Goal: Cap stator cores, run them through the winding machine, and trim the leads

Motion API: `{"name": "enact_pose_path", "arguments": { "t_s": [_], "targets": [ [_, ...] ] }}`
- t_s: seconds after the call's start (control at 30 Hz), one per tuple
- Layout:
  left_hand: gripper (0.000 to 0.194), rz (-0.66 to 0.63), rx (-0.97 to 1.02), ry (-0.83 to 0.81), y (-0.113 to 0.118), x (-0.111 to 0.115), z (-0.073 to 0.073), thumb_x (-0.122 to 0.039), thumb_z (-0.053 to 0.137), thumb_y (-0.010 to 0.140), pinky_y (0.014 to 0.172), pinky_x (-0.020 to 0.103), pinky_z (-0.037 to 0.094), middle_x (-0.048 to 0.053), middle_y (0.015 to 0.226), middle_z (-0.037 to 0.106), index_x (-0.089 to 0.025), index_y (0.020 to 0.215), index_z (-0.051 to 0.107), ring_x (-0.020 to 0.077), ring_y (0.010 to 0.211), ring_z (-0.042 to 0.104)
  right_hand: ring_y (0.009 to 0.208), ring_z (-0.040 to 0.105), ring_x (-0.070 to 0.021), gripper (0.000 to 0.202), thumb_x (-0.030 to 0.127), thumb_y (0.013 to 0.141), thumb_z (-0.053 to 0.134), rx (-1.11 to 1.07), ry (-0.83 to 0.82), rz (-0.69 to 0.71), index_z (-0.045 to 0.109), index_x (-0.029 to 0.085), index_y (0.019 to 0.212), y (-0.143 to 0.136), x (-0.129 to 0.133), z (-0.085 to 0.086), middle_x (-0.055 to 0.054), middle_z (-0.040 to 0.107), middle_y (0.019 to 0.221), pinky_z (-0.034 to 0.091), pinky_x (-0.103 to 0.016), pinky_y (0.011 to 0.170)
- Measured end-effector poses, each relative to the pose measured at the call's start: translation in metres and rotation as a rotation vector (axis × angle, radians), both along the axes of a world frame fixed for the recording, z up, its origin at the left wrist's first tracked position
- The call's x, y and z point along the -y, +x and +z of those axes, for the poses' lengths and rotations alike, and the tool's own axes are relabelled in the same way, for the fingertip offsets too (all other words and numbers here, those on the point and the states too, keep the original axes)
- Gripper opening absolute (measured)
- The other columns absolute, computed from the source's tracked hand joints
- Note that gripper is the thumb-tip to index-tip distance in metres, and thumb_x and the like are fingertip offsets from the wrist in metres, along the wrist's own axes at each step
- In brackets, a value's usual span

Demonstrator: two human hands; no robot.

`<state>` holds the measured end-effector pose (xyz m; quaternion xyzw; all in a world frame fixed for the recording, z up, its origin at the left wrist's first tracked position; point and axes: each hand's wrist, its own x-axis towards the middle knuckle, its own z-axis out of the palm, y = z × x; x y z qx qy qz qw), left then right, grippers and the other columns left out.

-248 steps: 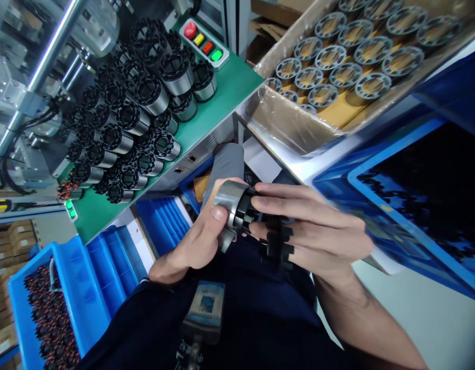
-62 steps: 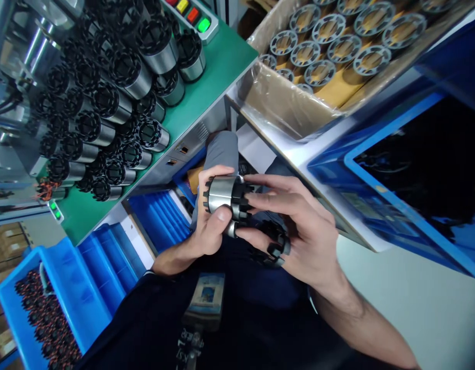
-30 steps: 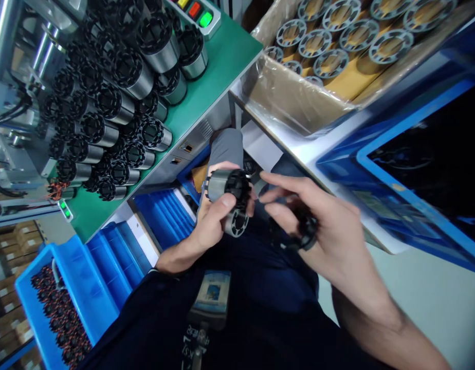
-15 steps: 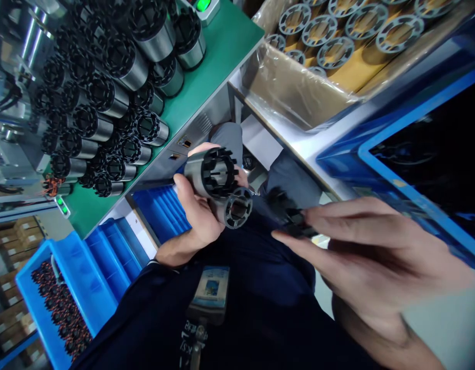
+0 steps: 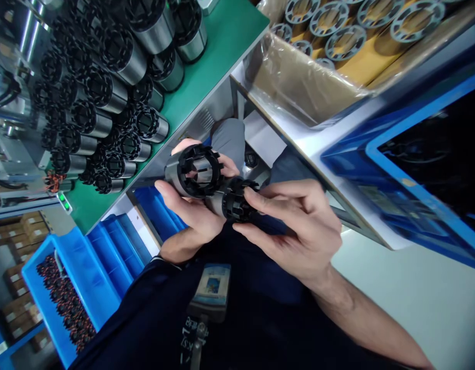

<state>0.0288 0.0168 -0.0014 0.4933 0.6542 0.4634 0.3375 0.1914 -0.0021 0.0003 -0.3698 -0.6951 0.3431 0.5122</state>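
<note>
Cylinder of silver metal (image 5: 182, 172), wide and hollow, its rim set with black plastic teeth, sits tilted in left hand (image 5: 201, 218), above the lap. That hand is curled, thumb on the near side, fingers round the far side. Same hand also keeps a narrower silver metal cylinder (image 5: 215, 204) tucked against the wide one, just to its right. Right hand (image 5: 299, 221) half closed, thumb and fingertips pinching a black plastic toothed ring (image 5: 239, 201) at the narrow cylinder's end. Ring appears to touch that end; how far it is seated, hard to say with fingers over it.

Upper left: green worktop (image 5: 222, 46), crowded with black-toothed silver cylinders (image 5: 135, 61) (orange wire (image 5: 54, 181) shows at the near left corner). Upper right: cardboard box lined with clear plastic (image 5: 299, 82), holding grey slotted cylinders (image 5: 345, 42). Lower left: blue plastic bin (image 5: 101, 272) of small black-and-orange parts (image 5: 66, 303). Far right: blue-rimmed crate (image 5: 407, 123), contents dark.
</note>
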Motion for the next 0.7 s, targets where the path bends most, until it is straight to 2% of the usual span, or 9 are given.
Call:
{"name": "enact_pose_path", "arguments": {
  "t_s": [0.07, 0.13, 0.2, 0.27, 0.37, 0.5, 0.57, 0.7],
  "targets": [
    [0.089, 0.110, 0.068, 0.058, 0.002, -0.002, 0.003, -0.110, 0.025, 0.098, 0.088, 0.047, 0.061, 0.010, 0.098, 0.070, -0.037, 0.123, 0.070, 0.0354, 0.116, 0.068, 0.112, 0.083, -0.0254, 0.055, 0.030, 0.097, 0.102, 0.023, 0.004, -0.026, 0.084, 0.030, 0.149, -0.001, -0.001, -0.002, -0.012, 0.080, 0.138, 0.076, -0.038, 0.086],
    [0.095, 0.152, 0.135, 0.085, 0.005, -0.005, 0.006, -0.112, 0.016, 0.094, 0.085, 0.047, 0.059, 0.010, 0.095, 0.066, -0.038, 0.124, 0.068, 0.0347, 0.107, 0.066, 0.116, 0.084, -0.0287, 0.057, 0.030, 0.097, 0.102, 0.005, 0.005, -0.033, 0.083, 0.031, 0.151, -0.004, -0.001, -0.004, -0.013, 0.082, 0.143, 0.076, -0.044, 0.091],
    [0.098, 0.187, 0.164, 0.088, 0.010, -0.008, 0.009, -0.109, 0.004, 0.095, 0.082, 0.047, 0.056, 0.009, 0.091, 0.064, -0.037, 0.121, 0.066, 0.0339, 0.097, 0.065, 0.114, 0.087, -0.0291, 0.061, 0.031, 0.096, 0.103, -0.045, 0.014, -0.052, 0.081, 0.028, 0.153, -0.007, -0.002, -0.007, -0.011, 0.087, 0.135, 0.076, -0.045, 0.095],
    [0.094, 0.242, 0.158, 0.115, 0.014, -0.010, 0.011, -0.103, -0.001, 0.100, 0.079, 0.047, 0.053, 0.007, 0.088, 0.060, -0.036, 0.118, 0.063, 0.0318, 0.086, 0.063, 0.110, 0.088, -0.0269, 0.059, 0.032, 0.095, 0.105, -0.092, 0.026, -0.078, 0.083, 0.025, 0.149, -0.009, -0.002, -0.009, -0.010, 0.089, 0.125, 0.076, -0.041, 0.095],
    [0.088, 0.305, 0.112, 0.185, 0.017, -0.012, 0.010, -0.099, 0.001, 0.103, 0.077, 0.046, 0.051, 0.004, 0.085, 0.056, -0.035, 0.121, 0.058, 0.0280, 0.075, 0.058, 0.110, 0.087, -0.0249, 0.054, 0.033, 0.092, 0.107, -0.096, -0.008, -0.054, 0.087, 0.023, 0.140, -0.010, -0.001, -0.010, -0.011, 0.086, 0.126, 0.076, -0.035, 0.090],
    [0.102, 0.302, 0.146, 0.115, 0.012, -0.010, 0.006, -0.109, 0.000, 0.095, 0.076, 0.048, 0.057, 0.007, 0.092, 0.062, -0.034, 0.131, 0.058, 0.0280, 0.076, 0.062, 0.110, 0.086, -0.0276, 0.066, 0.026, 0.091, 0.103, -0.098, -0.094, 0.007, 0.083, 0.028, 0.154, -0.011, 0.003, -0.009, -0.013, 0.084, 0.144, 0.078, -0.041, 0.085],
    [0.109, 0.309, 0.153, 0.088, 0.009, -0.006, 0.003, -0.112, -0.001, 0.092, 0.079, 0.052, 0.062, 0.007, 0.093, 0.066, -0.035, 0.139, 0.059, 0.0291, 0.077, 0.067, 0.106, 0.085, -0.0265, 0.070, 0.023, 0.091, 0.101, -0.115, -0.110, -0.003, 0.081, 0.031, 0.158, -0.012, 0.004, -0.008, -0.012, 0.084, 0.145, 0.077, -0.040, 0.082],
    [0.103, 0.304, 0.231, 0.133, 0.008, 0.000, 0.000, -0.113, 0.018, 0.095, 0.081, 0.053, 0.065, 0.003, 0.083, 0.066, -0.037, 0.154, 0.056, 0.0303, 0.077, 0.071, 0.101, 0.081, -0.0238, 0.079, 0.018, 0.087, 0.103, -0.135, -0.132, -0.017, 0.081, 0.035, 0.160, -0.008, 0.004, -0.003, -0.011, 0.082, 0.141, 0.073, -0.036, 0.071]
  ]
}}
